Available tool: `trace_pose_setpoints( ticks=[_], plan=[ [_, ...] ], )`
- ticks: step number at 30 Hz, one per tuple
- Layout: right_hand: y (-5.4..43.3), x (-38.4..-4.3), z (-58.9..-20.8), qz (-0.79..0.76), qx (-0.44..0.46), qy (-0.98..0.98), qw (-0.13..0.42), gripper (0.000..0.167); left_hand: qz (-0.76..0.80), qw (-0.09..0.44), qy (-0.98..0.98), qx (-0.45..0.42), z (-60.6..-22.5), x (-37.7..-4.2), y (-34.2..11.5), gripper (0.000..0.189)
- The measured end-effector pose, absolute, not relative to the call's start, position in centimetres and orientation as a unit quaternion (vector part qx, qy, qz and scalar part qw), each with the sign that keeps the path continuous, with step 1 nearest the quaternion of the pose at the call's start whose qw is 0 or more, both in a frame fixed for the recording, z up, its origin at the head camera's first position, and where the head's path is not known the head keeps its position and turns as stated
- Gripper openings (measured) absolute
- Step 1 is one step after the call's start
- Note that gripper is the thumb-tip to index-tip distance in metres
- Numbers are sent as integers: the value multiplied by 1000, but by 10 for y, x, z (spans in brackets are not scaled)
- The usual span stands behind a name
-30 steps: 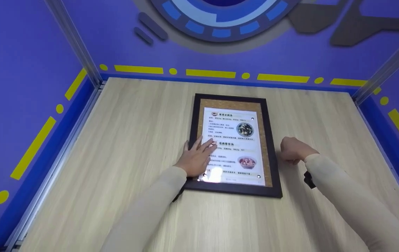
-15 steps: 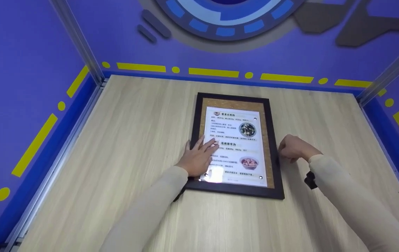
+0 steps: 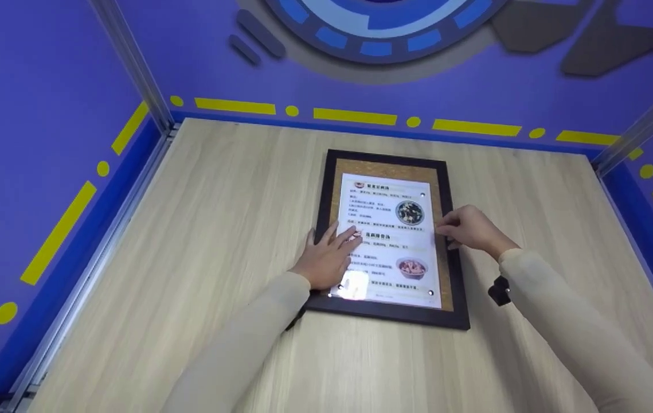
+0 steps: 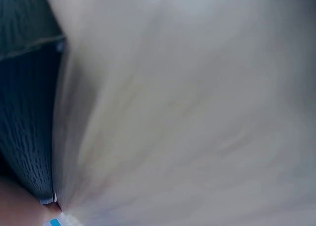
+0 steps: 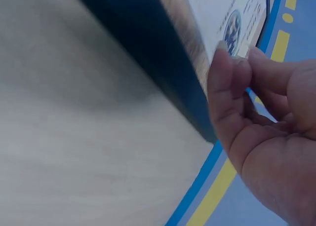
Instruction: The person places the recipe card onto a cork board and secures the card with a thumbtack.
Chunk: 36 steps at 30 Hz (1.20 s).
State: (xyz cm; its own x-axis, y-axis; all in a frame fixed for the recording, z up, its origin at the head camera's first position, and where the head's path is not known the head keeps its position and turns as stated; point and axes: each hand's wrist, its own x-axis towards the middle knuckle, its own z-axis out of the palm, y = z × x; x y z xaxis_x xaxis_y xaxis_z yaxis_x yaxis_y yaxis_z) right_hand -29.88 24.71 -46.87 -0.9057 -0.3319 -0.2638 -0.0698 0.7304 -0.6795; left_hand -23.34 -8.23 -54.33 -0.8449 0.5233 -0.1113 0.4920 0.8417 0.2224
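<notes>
A cork board (image 3: 388, 164) with a black frame lies on the table, bearing a glossy printed recipe sheet (image 3: 389, 252) with two food pictures. Small round pins (image 3: 430, 292) dot the sheet's corners. My left hand (image 3: 323, 261), fingers spread, rests flat on the sheet's lower left side. My right hand (image 3: 471, 229) is at the board's right edge, fingertips beside the sheet's right margin. In the right wrist view, its thumb and fingers pinch a small shiny pin (image 5: 239, 58), mostly hidden by the fingertips. The left wrist view shows mainly blurred tabletop and the dark frame edge (image 4: 29, 117).
The pale wooden table (image 3: 217, 229) surrounds the board. Blue-purple panels (image 3: 34, 86) with yellow dashes wall it in at the back and both sides. Metal posts (image 3: 131, 69) stand in the back corners. Black wrist devices (image 3: 500, 291) are on both arms.
My right hand has moved from beside the frame's right edge up and left, over the frame to the sheet's margin. The left hand stays on the sheet. The head view has shifted slightly.
</notes>
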Motion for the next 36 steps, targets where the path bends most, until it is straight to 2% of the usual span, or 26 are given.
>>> trace_pose_setpoints(
  ticks=[10, 15, 20, 26, 36],
  plan=[
    [206, -318, -473, -360, -113, 915, 145, 17, 104, 89, 954, 265, -540, -232, -83, 53],
    [184, -329, -474, -365, -120, 912, 143, 21, 94, 85, 956, 265, -540, -233, -82, 53],
    [165, -341, -479, -379, -137, 908, 114, 24, 91, 81, 955, 269, -540, -232, -83, 52],
    [148, -351, -481, -420, -109, 896, 94, 25, 88, 83, 955, 270, -541, -233, -83, 53],
    [128, -367, -485, -430, -94, 893, 93, 23, 84, 82, 958, 263, -542, -233, -83, 53]
  ],
)
